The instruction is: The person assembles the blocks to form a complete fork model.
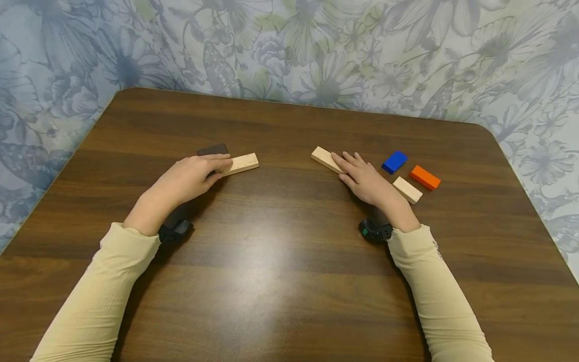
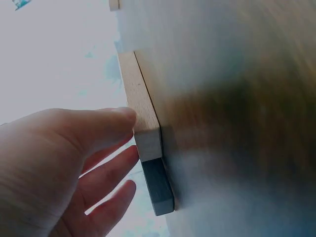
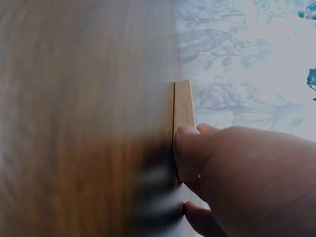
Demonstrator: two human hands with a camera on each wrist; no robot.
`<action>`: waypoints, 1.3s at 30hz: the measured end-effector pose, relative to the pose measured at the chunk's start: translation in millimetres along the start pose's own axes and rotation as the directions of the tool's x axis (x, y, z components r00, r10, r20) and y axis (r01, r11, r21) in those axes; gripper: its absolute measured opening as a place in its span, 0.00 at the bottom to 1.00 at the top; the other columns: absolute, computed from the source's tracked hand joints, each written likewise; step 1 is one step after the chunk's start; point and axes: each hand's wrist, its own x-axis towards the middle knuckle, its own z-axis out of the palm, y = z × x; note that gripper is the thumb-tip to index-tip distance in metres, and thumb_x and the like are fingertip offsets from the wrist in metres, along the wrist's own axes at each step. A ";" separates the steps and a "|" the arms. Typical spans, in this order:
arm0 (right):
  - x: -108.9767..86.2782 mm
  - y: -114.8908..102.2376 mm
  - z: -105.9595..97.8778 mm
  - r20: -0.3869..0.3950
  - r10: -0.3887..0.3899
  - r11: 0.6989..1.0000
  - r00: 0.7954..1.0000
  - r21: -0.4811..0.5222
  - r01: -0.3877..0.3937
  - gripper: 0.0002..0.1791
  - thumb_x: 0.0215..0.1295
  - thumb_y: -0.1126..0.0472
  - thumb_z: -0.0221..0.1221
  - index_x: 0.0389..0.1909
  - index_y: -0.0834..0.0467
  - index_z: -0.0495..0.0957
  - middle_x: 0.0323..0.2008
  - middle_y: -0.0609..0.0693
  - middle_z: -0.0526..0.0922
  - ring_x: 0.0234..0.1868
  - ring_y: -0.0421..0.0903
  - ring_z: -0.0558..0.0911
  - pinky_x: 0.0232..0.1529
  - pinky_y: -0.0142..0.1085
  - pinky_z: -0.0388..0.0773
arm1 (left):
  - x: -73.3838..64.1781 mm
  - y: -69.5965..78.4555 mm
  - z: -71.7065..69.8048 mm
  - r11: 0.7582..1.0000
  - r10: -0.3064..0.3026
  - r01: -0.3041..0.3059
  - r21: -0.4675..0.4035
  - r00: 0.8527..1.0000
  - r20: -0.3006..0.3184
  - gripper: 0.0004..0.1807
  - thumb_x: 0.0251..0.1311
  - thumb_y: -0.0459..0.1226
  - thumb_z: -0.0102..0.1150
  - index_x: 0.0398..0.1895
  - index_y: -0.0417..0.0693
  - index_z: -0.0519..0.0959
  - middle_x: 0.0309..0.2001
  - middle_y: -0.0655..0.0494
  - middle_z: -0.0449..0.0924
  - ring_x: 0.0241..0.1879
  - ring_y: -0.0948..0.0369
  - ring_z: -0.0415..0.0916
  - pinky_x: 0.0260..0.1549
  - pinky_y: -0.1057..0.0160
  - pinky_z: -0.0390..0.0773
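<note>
In the head view my left hand (image 1: 181,178) holds a pale wooden block (image 1: 245,163) by its left end, flat on the table. Its thumb and fingers pinch that block (image 2: 139,98) in the left wrist view. Just behind lies a dark block (image 1: 212,150), partly hidden by the hand. On the other side my right hand (image 1: 365,182) grips the near end of a second pale wooden block (image 1: 325,158), lying at a slant. The right wrist view has the thumb on this block's (image 3: 184,106) side, with some fingers hidden behind it.
Right of the right hand lie a blue block (image 1: 394,162), an orange block (image 1: 425,177) and another pale block (image 1: 407,190), close to that wrist. The brown wooden table (image 1: 280,251) reaches back to a flower-patterned wall (image 1: 325,60).
</note>
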 end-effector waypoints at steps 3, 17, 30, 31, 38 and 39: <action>-0.2 0.4 1.0 -0.005 -0.002 1.000 1.000 -0.003 0.002 0.29 0.76 0.56 0.40 0.74 0.51 0.46 0.71 0.62 0.45 0.69 0.63 0.40 0.62 0.60 0.39 | 0.8 2.5 0.0 1.000 -0.004 0.004 -0.003 1.000 -0.013 0.21 0.58 0.27 0.59 0.57 0.38 0.76 0.57 0.41 0.72 0.53 0.45 0.72 0.48 0.47 0.70; 0.8 0.1 4.6 -0.037 0.000 1.000 0.999 0.001 0.000 0.29 0.75 0.57 0.42 0.74 0.51 0.48 0.71 0.61 0.47 0.70 0.61 0.41 0.62 0.60 0.39 | -1.9 -10.7 4.3 0.995 -0.008 0.005 -0.100 1.000 -0.027 0.24 0.55 0.25 0.61 0.57 0.36 0.74 0.54 0.40 0.75 0.47 0.45 0.76 0.43 0.48 0.73; -0.5 3.0 5.6 -0.028 -0.005 1.000 1.000 0.016 0.005 0.29 0.76 0.56 0.39 0.74 0.51 0.46 0.71 0.61 0.45 0.70 0.61 0.39 0.62 0.60 0.38 | -3.8 -19.5 7.2 0.964 -0.113 0.116 -0.241 0.993 0.026 0.25 0.59 0.29 0.60 0.62 0.42 0.72 0.56 0.39 0.72 0.55 0.44 0.70 0.49 0.45 0.69; -1.0 2.7 5.5 -0.028 -0.006 1.000 1.000 0.015 0.006 0.29 0.76 0.55 0.40 0.74 0.51 0.46 0.71 0.61 0.45 0.70 0.61 0.39 0.62 0.60 0.38 | -4.1 -19.3 7.3 0.963 -0.114 0.117 -0.242 0.993 0.027 0.25 0.59 0.29 0.60 0.62 0.42 0.72 0.56 0.39 0.72 0.55 0.44 0.70 0.49 0.45 0.69; -2.4 2.0 5.4 -0.022 -0.011 1.000 1.000 0.010 0.012 0.29 0.76 0.55 0.39 0.74 0.51 0.46 0.71 0.61 0.45 0.70 0.61 0.39 0.62 0.60 0.37 | -5.4 -17.9 8.6 0.966 -0.110 0.110 -0.235 0.994 0.013 0.25 0.59 0.29 0.60 0.61 0.42 0.72 0.55 0.39 0.73 0.53 0.45 0.71 0.48 0.46 0.70; -2.4 2.0 5.5 -0.022 -0.011 1.000 1.000 0.008 0.012 0.29 0.76 0.55 0.39 0.74 0.51 0.46 0.71 0.61 0.45 0.70 0.61 0.39 0.62 0.60 0.37 | -5.6 -17.7 8.6 0.966 -0.109 0.109 -0.236 0.994 0.011 0.25 0.59 0.29 0.60 0.61 0.42 0.72 0.56 0.39 0.73 0.53 0.45 0.71 0.48 0.46 0.70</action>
